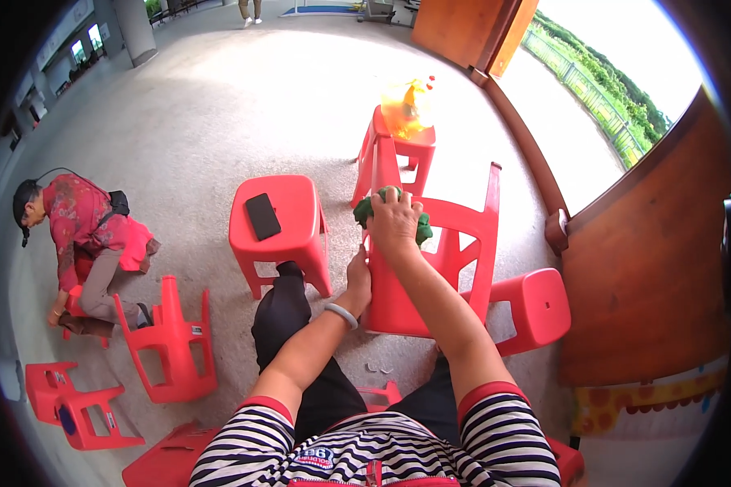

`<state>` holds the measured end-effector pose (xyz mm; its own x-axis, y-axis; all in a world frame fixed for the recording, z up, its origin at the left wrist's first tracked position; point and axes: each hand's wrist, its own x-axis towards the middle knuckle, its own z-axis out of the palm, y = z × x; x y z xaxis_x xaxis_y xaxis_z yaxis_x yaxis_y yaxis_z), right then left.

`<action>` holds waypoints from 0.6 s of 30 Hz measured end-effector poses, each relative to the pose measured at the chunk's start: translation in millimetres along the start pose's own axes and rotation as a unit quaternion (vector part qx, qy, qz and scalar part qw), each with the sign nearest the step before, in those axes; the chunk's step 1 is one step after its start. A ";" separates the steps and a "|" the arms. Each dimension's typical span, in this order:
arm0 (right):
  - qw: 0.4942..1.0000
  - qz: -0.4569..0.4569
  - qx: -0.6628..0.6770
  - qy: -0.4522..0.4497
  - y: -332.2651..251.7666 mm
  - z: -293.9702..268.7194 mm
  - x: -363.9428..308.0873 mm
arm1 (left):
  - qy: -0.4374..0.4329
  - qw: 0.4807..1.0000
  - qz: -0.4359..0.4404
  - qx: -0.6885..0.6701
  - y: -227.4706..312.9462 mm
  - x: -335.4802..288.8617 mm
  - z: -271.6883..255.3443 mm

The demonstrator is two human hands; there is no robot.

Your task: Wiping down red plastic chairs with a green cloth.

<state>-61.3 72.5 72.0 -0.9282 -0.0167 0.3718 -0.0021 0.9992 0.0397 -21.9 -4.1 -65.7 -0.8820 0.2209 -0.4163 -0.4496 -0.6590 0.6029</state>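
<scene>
A red plastic stool (400,307) lies tipped in front of me, one of its legs sticking up at the right. My left hand (358,278), with a pale bangle at the wrist, holds the stool's left side; its fingertips are partly hidden. My right hand (394,223) is closed over a dark green cloth (423,230) and presses it against the far upper part of the stool. Bunched folds of the cloth stick out on both sides of the fingers.
A black phone-like object (262,216) lies on an upright red stool (299,195) ahead. Another stool (420,147) bears an orange-yellow plastic bag (408,109). A tipped stool (536,312) lies right; several more lie left. A co-worker (89,227) bends over a stool. Brown wooden doors (642,300) stand right.
</scene>
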 end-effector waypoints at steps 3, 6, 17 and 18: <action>1.000 0.026 -0.012 -0.002 16.4 11.4 34.9 | 0.005 0.994 0.055 0.090 -10.4 -7.7 14.7; 0.999 0.043 -0.012 -0.013 24.6 17.8 74.4 | 0.049 0.980 0.093 0.170 -16.7 -3.5 14.2; 0.986 0.146 0.055 -0.059 43.9 27.1 154.5 | 0.071 0.922 0.107 0.365 13.4 -33.3 41.8; 0.987 0.136 0.068 -0.060 42.5 24.7 151.0 | 0.072 0.923 0.106 0.363 16.4 -36.4 42.5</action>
<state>-210.7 113.4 107.0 -0.9384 0.2492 0.2395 0.2111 0.9619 -0.1738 -3.2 7.6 -11.7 -0.9566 0.0108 -0.2912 -0.2913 -0.0090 0.9566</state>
